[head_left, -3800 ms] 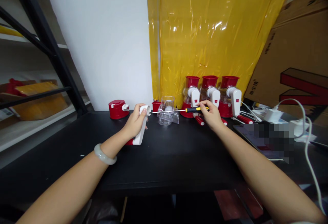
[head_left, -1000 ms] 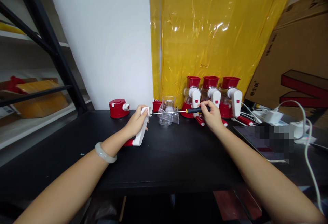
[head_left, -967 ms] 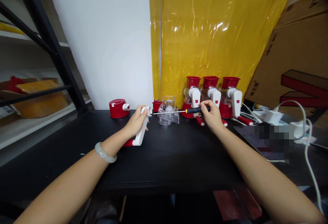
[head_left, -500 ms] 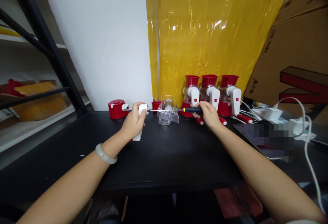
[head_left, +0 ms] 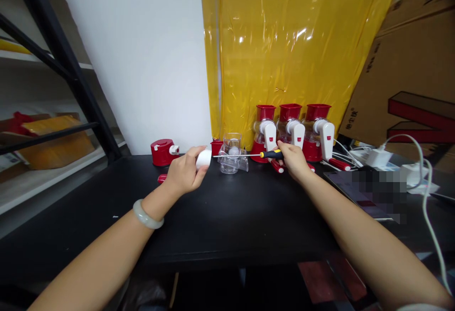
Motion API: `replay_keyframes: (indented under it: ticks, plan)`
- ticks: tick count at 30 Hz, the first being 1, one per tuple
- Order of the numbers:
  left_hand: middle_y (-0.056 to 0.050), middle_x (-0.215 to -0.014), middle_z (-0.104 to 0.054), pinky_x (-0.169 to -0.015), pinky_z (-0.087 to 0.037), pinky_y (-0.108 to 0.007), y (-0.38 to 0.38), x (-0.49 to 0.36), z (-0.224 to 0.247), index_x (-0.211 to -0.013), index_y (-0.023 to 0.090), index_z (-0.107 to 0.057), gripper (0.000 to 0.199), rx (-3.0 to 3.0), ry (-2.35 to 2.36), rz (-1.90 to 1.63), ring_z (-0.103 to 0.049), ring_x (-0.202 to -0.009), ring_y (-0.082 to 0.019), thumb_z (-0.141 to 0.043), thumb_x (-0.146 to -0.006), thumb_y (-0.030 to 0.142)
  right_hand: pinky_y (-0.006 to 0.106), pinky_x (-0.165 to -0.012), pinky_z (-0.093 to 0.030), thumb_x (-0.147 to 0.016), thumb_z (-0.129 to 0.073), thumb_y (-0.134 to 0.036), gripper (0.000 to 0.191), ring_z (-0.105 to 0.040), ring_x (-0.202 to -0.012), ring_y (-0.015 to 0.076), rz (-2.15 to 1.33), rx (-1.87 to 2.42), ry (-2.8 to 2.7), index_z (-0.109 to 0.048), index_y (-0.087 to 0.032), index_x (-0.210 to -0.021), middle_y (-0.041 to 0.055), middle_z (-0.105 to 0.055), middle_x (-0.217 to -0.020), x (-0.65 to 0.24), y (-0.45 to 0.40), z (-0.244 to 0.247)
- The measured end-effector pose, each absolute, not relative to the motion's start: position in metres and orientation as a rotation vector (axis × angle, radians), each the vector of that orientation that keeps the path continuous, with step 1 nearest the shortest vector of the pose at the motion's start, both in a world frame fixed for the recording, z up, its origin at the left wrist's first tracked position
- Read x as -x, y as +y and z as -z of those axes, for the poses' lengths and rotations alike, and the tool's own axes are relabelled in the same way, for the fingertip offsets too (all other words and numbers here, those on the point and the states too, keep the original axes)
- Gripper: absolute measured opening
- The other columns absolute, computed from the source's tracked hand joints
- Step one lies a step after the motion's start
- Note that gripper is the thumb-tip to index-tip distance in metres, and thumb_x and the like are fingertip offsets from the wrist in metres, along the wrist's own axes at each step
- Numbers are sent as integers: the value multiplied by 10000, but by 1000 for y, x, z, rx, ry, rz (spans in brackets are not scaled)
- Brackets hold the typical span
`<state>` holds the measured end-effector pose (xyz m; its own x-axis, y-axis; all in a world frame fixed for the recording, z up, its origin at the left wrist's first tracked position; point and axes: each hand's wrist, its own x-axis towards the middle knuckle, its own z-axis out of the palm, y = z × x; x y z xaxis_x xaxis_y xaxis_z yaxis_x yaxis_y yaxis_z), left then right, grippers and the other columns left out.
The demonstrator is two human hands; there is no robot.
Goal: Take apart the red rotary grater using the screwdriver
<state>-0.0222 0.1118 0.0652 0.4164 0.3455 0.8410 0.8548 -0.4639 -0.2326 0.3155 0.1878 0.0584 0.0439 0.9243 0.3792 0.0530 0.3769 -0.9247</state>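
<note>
My left hand (head_left: 185, 169) is closed round a white crank handle (head_left: 204, 158); its round white end faces right, and its red grip pokes out left of the hand. In my right hand (head_left: 294, 159) is a screwdriver (head_left: 272, 154) with a black and yellow handle. Its thin shaft points left, and the tip lies close to the crank's round end; I cannot tell whether they touch. Behind the shaft stands a clear plastic grater body (head_left: 230, 164). A red base (head_left: 162, 152) with a small white fitting sits behind my left hand.
Three assembled red and white rotary graters (head_left: 291, 126) stand at the back right. Farther right are a tablet (head_left: 355, 192), white chargers (head_left: 378, 158) and cables. A small red part (head_left: 217, 147) lies by the yellow sheet (head_left: 284, 41). A cardboard box (head_left: 408, 88) leans at right.
My left hand has turned the crank handle, so its red grip now sticks out to the left. The screwdriver has drawn slightly right, its tip now out at the crank's round end.
</note>
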Motion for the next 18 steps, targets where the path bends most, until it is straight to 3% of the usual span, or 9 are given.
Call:
replay_keyframes:
  ticks: [7, 14, 18]
  plan:
    - [-146, -1027, -689, -616, -506, -338, 109, 20, -68, -1305, 110, -411, 472, 2055, -1318, 1059, -664, -679, -198, -367, -944, 411, 215, -313, -306, -815, -570, -652, 502, -401, -310, 94, -864, 912, -1413, -642, -158, -755, -36, -479, -407, -311, 190, -51]
    - [-56, -786, -656, -625, -490, -330, 105, 13, -72, -1303, 127, -411, 444, 2198, -1495, 1201, -639, -622, -182, -379, -955, 401, 210, -326, -321, -826, -570, -632, 475, -419, -328, 92, -840, 889, -1430, -630, -166, -753, -33, -495, -432, -312, 188, -52]
    - [-5, -763, -616, -599, -505, -307, 109, 10, -70, -1273, 171, -400, 390, 2302, -1637, 1389, -622, -543, -141, -348, -975, 418, 214, -337, -320, -848, -549, -614, 456, -424, -333, 95, -782, 914, -1471, -637, -172, -771, -36, -497, -442, -312, 185, -53]
